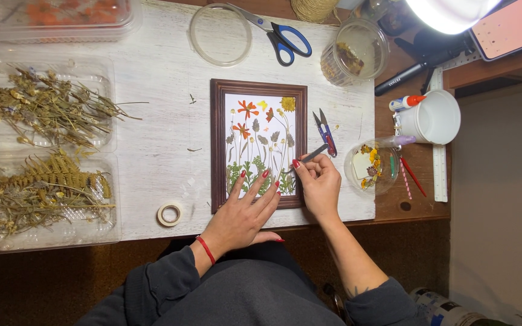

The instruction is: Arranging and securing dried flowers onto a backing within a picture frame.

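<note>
Head view: whitewashed wooden surface point(152, 72) under a bright lamp at the far right corner, brown desk beyond its right edge.

Dark brown wooden picture frame point(258, 145) sits mid-surface with a pressed-flower layout on white backing: orange, yellow and grey blooms, green foliage along the near edge.

Left hand point(243, 211) lies flat, fingers point(255, 190) spread, pressing on the frame's near-left corner. It holds nothing.

Right hand point(320, 181) is pinched shut on slim metal tweezers point(309, 156), tips aimed at the stems by the frame's near-right corner.

Small red-and-blue thread snips point(326, 133) lie just right of the frame. Roll of white tape point(169, 214) is near the surface's near edge. Clear plastic trays of dried stems and ferns point(43, 151) line the left edge. Blue-handled scissors point(279, 36) and a clear round lid point(220, 34) are at the far edge. Clear round tub of yellow dried flowers point(371, 167) sits at the right edge, a white mug point(433, 116) beyond it.

Step, as I read it: fine placement of one piece in the foliage row. Next move calls for a light, steady tweezer touch while the flat hand holds the frame steady.
</note>
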